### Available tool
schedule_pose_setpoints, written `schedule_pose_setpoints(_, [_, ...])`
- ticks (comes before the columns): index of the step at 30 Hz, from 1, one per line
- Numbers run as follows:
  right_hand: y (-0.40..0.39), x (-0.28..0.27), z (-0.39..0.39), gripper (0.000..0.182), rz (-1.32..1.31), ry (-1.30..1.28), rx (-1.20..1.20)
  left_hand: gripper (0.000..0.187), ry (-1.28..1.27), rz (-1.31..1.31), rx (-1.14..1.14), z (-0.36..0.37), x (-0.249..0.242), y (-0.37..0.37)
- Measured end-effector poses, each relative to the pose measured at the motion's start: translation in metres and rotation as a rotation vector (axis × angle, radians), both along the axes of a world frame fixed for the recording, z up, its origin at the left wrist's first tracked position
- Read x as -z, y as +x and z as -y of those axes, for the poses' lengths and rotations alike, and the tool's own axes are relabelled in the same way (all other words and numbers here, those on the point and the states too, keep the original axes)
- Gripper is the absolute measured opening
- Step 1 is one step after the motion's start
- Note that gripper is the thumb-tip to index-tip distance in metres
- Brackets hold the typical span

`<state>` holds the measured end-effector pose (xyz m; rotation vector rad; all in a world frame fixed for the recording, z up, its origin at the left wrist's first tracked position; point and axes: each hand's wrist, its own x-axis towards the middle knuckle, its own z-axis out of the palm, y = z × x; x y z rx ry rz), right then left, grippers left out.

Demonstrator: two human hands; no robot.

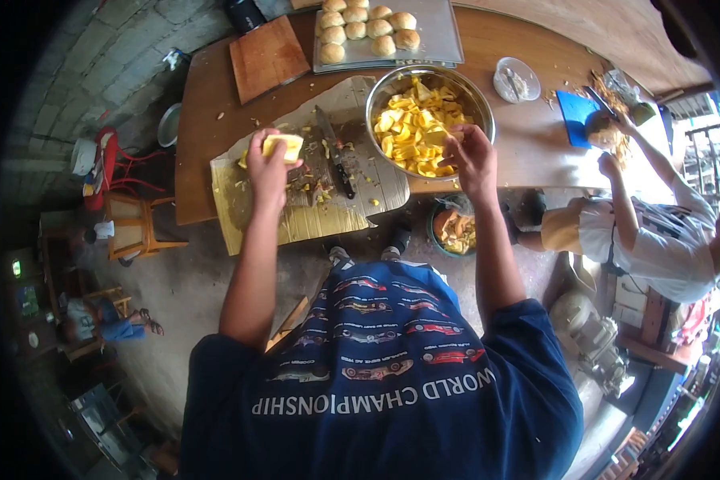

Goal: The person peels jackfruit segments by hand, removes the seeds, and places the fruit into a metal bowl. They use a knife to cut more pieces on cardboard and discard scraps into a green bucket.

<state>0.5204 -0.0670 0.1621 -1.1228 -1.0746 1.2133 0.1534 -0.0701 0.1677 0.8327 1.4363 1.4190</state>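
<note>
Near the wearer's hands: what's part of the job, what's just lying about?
Likely in use: yellow chunk in left hand, yellow pieces, steel bowl, knife, cardboard.

Apparently just lying about: buns, tray, wooden board, clear tub.

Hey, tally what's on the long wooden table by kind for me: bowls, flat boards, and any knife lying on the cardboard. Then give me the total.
Bowls: 2, the steel bowl and the clear plastic bowl
Boards: 2, the wooden board and the blue board
Knives on the cardboard: 1, the black-handled knife
Total: 5
</note>
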Motion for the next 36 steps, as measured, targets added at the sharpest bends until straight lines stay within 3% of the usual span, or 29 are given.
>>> schedule_pose_setpoints(3, [0.017, -0.009, 0.0, 0.019, 0.013, -0.028, -0.074, 0.013, -0.11, -0.082, 0.242, 0.008, -0.003, -0.005])
schedule_pose_setpoints(5, [0.016, -0.015, 0.002, 0.02, -0.146, -0.081, -0.126, 0.011, -0.082, -0.101, 0.384, 0.01, -0.001, 0.016])
schedule_pose_setpoints(8, [0.004, -0.019, 0.004, 0.019, -0.273, -0.123, -0.176, 0.02, -0.103, -0.174, 0.641, 0.01, -0.029, 0.068])
schedule_pose_setpoints(9, [-0.002, -0.02, 0.004, 0.019, -0.34, -0.139, -0.211, 0.03, 0.044, -0.157, 0.648, 0.008, -0.019, 0.084])
schedule_pose_setpoints(10, [-0.009, -0.023, 0.005, 0.018, -0.341, -0.156, -0.213, 0.049, 0.148, -0.359, 0.695, 0.007, -0.024, 0.096])
schedule_pose_setpoints(11, [-0.015, -0.025, 0.005, 0.018, -0.342, -0.154, -0.219, 0.056, 0.161, -0.387, 0.711, 0.008, -0.031, 0.106])
schedule_pose_setpoints(13, [-0.025, -0.029, 0.005, 0.019, -0.306, -0.169, -0.265, 0.047, 0.456, -0.52, 0.631, 0.007, -0.043, 0.123])
schedule_pose_setpoints(19, [-0.03, -0.033, 0.007, 0.02, -0.241, -0.136, -0.26, 0.019, 0.56, -0.751, 0.537, 0.005, -0.037, 0.12])
schedule_pose_setpoints(25, [-0.032, -0.041, 0.009, 0.02, -0.073, -0.053, -0.289, 0.018, 0.45, -0.668, 0.608, 0.012, -0.036, 0.114])
schedule_pose_setpoints(29, [-0.035, -0.049, 0.008, 0.02, 0.202, 0.021, -0.25, 0.02, 0.39, -0.599, 0.684, 0.017, -0.042, 0.112])
schedule_pose_setpoints(31, [-0.036, -0.053, 0.009, 0.021, 0.323, 0.038, -0.239, 0.019, 0.181, -0.438, 0.737, 0.02, -0.052, 0.113])
schedule_pose_setpoints(36, [-0.04, -0.065, 0.012, 0.022, 0.422, 0.165, -0.306, 0.017, 0.366, -0.616, 0.665, 0.013, -0.039, 0.106])
